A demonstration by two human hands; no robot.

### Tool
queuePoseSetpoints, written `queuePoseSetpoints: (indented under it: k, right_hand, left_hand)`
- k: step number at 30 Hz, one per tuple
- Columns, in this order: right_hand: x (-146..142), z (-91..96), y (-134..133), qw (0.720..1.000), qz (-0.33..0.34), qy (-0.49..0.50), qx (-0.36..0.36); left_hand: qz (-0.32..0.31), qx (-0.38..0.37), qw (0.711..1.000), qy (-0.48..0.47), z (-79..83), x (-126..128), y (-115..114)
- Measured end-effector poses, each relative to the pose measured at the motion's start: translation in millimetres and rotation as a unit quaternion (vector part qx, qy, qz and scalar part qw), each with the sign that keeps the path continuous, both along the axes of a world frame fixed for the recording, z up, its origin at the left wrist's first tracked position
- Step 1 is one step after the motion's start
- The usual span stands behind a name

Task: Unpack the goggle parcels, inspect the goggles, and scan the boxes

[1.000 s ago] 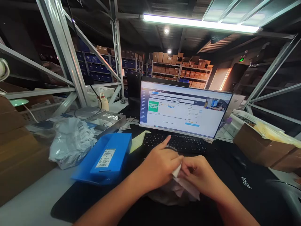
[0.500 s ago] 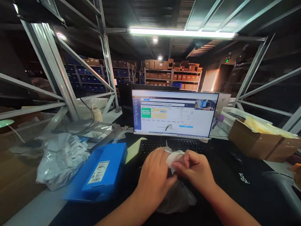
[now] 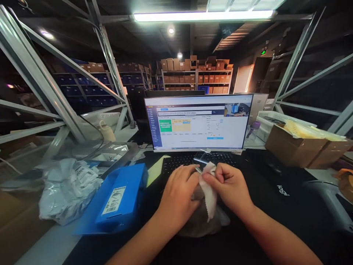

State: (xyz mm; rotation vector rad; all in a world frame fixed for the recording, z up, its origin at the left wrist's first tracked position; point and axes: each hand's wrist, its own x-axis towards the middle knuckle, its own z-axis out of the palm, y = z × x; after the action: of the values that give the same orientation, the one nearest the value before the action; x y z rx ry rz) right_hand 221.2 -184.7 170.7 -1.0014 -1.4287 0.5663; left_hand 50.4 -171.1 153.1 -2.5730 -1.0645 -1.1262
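My right hand is closed, pinching a white cloth with a zigzag edge that hangs down between both hands. Curled beside it, my left hand has its fingertips closed at a thin, clear, shiny piece, which sticks out over the keyboard; its full shape is hidden by fingers and cloth. A greyish translucent bag lies on the black mat below the hands. To the left stands a blue box with a white printed label.
A lit monitor stands behind the black keyboard. Left of the blue box lies a clear plastic bag of labelled packets. A yellow paper sits beside the keyboard. To the right are a mouse, cardboard boxes and a grey device.
The cloth, bunched between the hands before, now hangs down in a strip. The clear piece shows more over the keyboard. The monitor's picture has changed, and the camera view has tilted down slightly.
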Motion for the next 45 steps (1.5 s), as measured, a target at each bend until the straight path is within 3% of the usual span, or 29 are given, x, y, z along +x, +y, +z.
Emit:
queuePoseSetpoints:
  k: [5,9,14,19,22,27,33,37,40,42,43,45]
  right_hand:
    - [13,3.4,12,0.989,0.061,0.115,-0.068]
    - [27,10.0,22,0.958,0.092,0.237,-0.129]
    - [8,9.5,19,0.926,0.096,0.341,-0.129]
    - [-34,-18.6,6,0.955,0.062,0.282,-0.074]
    - [-44,-29.2,3,0.976,0.013,0.218,-0.025]
    - [-43,-35.2,2,0.978,0.018,0.206,-0.015]
    - [-50,-53.2,-1,0.982,0.019,0.177,0.068]
    - [-32,-30.9,6,0.97,0.08,0.228,-0.007]
    - [-12,-3.2,14,0.914,0.142,0.365,-0.105]
    - [-8,5.0,18,0.874,0.175,0.429,-0.149]
    - [-10,3.8,18,0.868,0.176,0.438,-0.153]
    - [-20,-8.5,14,0.894,0.135,0.409,-0.125]
  left_hand:
    - [-0.001,0.001,0.999,0.044,5.5,-2,-5]
    - [-0.008,0.026,0.998,0.058,6.6,3,-7]
    - [0.034,0.072,0.996,0.04,1.4,7,-2]
    - [0.073,0.169,0.981,-0.056,-8.3,4,2]
    - [0.082,0.231,0.966,-0.074,-12.1,5,1]
    - [0.072,0.257,0.962,-0.053,-15.8,5,2]
    - [0.032,0.263,0.962,-0.063,-19.1,-2,8]
    - [0.023,0.258,0.963,-0.067,-12.9,1,5]
    - [-0.001,0.276,0.961,-0.031,-9.0,7,-1]
    - [-0.006,0.282,0.959,-0.014,-9.3,11,-5]
    - [-0.004,0.276,0.961,-0.011,-10.3,12,-6]
    - [0.009,0.252,0.968,-0.013,-12.9,10,-6]
